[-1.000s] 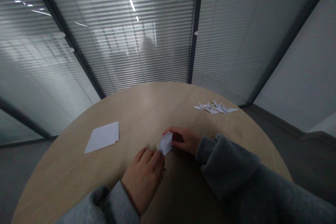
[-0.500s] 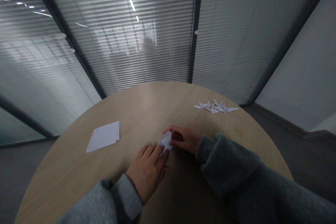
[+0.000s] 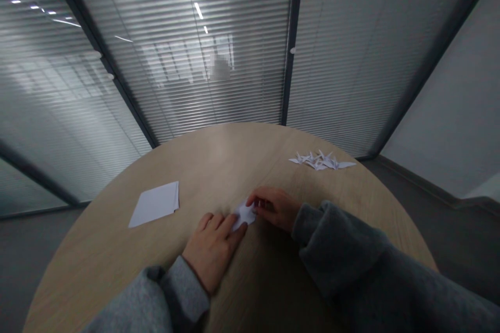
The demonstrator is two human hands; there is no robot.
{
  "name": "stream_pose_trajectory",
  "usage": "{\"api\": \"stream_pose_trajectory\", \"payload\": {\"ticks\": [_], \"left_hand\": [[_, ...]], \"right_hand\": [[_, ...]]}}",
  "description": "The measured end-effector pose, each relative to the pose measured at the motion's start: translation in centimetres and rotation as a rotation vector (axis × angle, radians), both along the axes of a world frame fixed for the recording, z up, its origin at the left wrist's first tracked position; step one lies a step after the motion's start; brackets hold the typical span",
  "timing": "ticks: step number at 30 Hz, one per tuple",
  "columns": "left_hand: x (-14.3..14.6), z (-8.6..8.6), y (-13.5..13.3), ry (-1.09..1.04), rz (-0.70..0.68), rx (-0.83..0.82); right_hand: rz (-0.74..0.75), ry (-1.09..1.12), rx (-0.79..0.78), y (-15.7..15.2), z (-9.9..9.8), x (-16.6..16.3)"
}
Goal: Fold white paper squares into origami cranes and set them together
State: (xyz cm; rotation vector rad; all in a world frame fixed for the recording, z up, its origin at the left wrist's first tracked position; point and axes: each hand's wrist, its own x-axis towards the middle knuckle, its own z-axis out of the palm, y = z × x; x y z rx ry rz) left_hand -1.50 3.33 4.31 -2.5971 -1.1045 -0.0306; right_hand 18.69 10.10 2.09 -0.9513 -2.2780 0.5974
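A small piece of folded white paper lies on the round wooden table, between my two hands. My left hand rests palm down, its thumb and index finger holding the near left part of the paper against the tabletop. From the other side, my right hand has its fingers curled and pinches the paper's right edge. The fingertips cover parts of the paper, so its exact folds cannot be made out.
A short stack of white paper sheets lies on the left of the table. Several folded paper cranes sit in a cluster near the far right edge. Behind the table stand glass panels with blinds.
My left hand has slid slightly left and toward me. The folded paper has shifted a little left and looks flatter, while my right fingers have moved over its upper right side.
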Motion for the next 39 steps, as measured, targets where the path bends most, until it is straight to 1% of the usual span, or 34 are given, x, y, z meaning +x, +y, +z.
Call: {"api": "stream_pose_trajectory", "payload": {"ticks": [3,7,12,20,23,27,29,34,39], "left_hand": [[-0.3,0.0,0.2,-0.008,0.015,-0.008],[-0.4,-0.1,0.3,-0.017,0.028,-0.008],[-0.2,-0.3,0.2,-0.018,0.044,0.006],[-0.2,-0.4,0.3,0.024,0.088,0.056],[-0.2,-0.6,0.5,0.028,0.061,0.069],[-0.1,-1.2,0.6,-0.014,-0.048,0.078],[0.0,-1.6,0.5,-0.037,-0.081,0.084],[0.2,-2.3,0.4,-0.114,-0.093,0.096],[0.4,-2.4,0.4,-0.128,-0.066,0.056]], "right_hand": [[-0.026,-0.039,0.075,0.2,-0.1,0.0],[0.013,-0.067,0.136,0.3,0.0,0.1],[-0.037,-0.096,0.114,0.2,0.3,0.1],[-0.038,-0.126,0.074,0.0,0.5,0.0],[-0.042,-0.125,0.048,0.0,0.6,0.0],[-0.078,-0.137,0.015,0.0,0.8,-0.1],[-0.097,-0.15,0.004,0.0,0.8,-0.1],[-0.102,-0.168,-0.011,0.0,0.8,-0.2],[-0.116,-0.153,-0.01,-0.3,0.9,-0.1]]}}
